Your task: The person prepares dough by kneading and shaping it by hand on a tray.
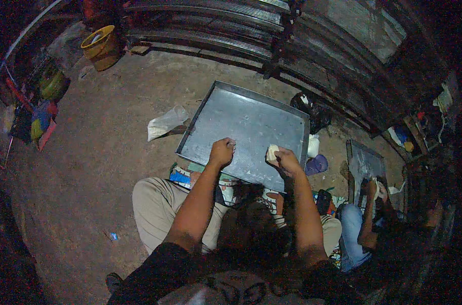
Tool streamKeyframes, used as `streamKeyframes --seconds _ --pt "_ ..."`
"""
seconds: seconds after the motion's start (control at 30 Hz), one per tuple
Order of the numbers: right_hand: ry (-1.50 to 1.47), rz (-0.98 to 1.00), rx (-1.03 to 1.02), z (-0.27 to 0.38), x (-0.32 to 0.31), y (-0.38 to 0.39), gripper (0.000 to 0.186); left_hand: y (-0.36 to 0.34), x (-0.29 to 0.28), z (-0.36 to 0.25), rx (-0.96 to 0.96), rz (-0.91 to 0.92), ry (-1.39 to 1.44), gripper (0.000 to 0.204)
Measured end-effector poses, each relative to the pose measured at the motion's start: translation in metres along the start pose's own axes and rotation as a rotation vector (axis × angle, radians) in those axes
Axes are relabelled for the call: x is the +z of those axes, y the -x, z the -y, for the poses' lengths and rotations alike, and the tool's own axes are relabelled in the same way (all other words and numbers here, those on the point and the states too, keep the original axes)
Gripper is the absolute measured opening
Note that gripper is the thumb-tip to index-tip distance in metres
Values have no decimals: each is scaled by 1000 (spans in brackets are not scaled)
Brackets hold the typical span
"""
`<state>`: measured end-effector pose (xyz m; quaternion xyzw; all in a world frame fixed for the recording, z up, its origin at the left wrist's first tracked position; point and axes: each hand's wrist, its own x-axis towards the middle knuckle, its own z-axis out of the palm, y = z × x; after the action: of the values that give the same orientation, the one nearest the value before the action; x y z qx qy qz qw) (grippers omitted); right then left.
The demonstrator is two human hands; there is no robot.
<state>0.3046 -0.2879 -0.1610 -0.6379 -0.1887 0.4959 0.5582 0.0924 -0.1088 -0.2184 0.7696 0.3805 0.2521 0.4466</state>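
A large square metal tray (242, 120) with a pale dusting on its surface lies before me, over a patterned mat (181, 175). My left hand (222, 152) is closed above the left part of the tray, and I cannot make out what, if anything, is in its fingers. My right hand (287, 161) grips a pale, soft-looking lump of dough (272, 153) above the right part of the tray.
A white bag (165, 122) lies left of the tray, a black bag (317, 117) and purple container (316, 165) right. A yellow bucket (101, 53) stands back left, near wooden racks (200, 38). A co-worker (368, 229) at right holds pale material over another tray (363, 157).
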Motion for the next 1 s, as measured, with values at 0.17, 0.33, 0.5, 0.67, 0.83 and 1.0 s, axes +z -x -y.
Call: streamKeyframes --seconds 0.17,0.33,0.5,0.67,0.83,1.0 --pt "-592 165 163 -3 -12 1 44 5 1 -13 42 16 18 26" --pt "-688 245 241 10 13 8 53 3 18 -43 65 -9 257 30" --pt "-730 -2 248 11 57 20 56 5 32 -54 -34 171 553 36" --pt "-759 12 165 -10 56 -4 56 7 52 -51 -77 269 719 41" --pt "-591 11 147 -21 40 -15 57 15 64 -63 -144 340 881 46" --pt "-583 -313 26 -30 43 -26 59 22 77 -76 -45 317 846 53"
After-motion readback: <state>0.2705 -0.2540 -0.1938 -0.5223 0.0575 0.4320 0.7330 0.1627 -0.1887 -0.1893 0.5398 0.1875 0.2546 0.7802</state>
